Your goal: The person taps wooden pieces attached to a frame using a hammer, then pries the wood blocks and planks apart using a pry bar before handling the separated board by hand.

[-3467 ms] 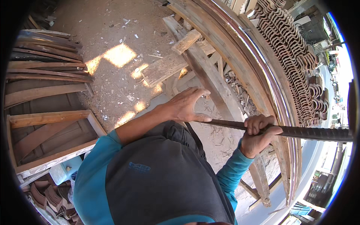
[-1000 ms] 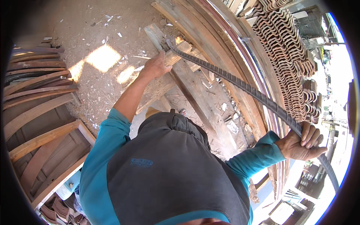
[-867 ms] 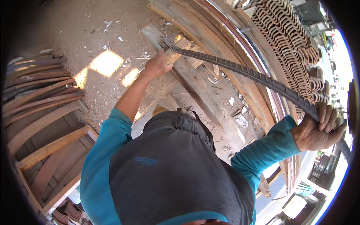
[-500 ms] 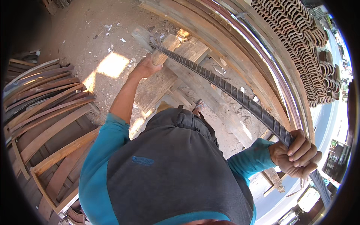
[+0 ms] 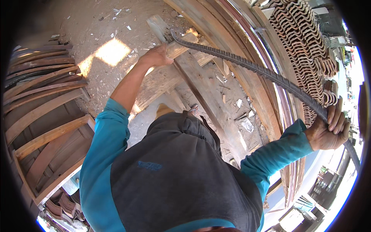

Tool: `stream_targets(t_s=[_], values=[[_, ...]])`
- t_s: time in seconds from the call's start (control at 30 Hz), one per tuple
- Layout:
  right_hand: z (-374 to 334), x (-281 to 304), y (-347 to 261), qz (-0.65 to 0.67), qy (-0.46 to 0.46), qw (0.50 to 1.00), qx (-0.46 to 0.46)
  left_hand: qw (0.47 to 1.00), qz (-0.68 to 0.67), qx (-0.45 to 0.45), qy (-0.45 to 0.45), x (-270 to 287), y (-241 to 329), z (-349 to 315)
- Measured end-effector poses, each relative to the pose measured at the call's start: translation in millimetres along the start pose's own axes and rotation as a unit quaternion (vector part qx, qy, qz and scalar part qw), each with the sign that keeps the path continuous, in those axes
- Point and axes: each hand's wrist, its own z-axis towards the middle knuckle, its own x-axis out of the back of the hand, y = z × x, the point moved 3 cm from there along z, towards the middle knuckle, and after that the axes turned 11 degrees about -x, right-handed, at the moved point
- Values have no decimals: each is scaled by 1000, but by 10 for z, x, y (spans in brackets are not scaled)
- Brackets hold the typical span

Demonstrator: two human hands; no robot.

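The right hand (image 5: 328,129), at the right edge of the frame, held a long, dark, ribbed bar (image 5: 247,65), its fingers wrapped tightly around the shaft. A short length of the bar showed below that fist, and the rest slanted up and leftward across the frame to a curved end near the top centre. There, the bar passed over a short wooden block (image 5: 182,45); whether the two touched could not be told. The left hand (image 5: 155,57), upper left of centre, gripped the block's left end, thumb on the near side and fingers toward the far side, partly hidden. The block lay across a long beam (image 5: 206,91), which ran down toward the centre right, and a wide board (image 5: 156,89) lay beneath the left forearm. Long planks (image 5: 253,92) curved along the right of the beam, with stacked wavy tiles (image 5: 301,42) at the upper right. Curved wooden pieces (image 5: 42,71) lined the left edge above a wooden frame (image 5: 52,137), and a bright patch of sunlight (image 5: 113,52) fell on the littered ground (image 5: 100,23) at the upper left.
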Motion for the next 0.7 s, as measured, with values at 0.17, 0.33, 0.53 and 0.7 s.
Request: stream_targets(t_s=[0.17, 0.33, 0.53, 0.7], values=[[926, 209, 113, 21, -90, 993, -68, 1000, 15, 22, 14, -56, -83, 2], [905, 674, 344, -56, 114, 992, -12, 998, 17, 39, 42, -38, 79, 54], [192, 996, 452, 5, 225, 974, 28, 996, -12, 91, -22, 140, 360, 76], [477, 578, 302, 35, -47, 998, 7, 996, 26, 82, 6, 10, 175, 49]])
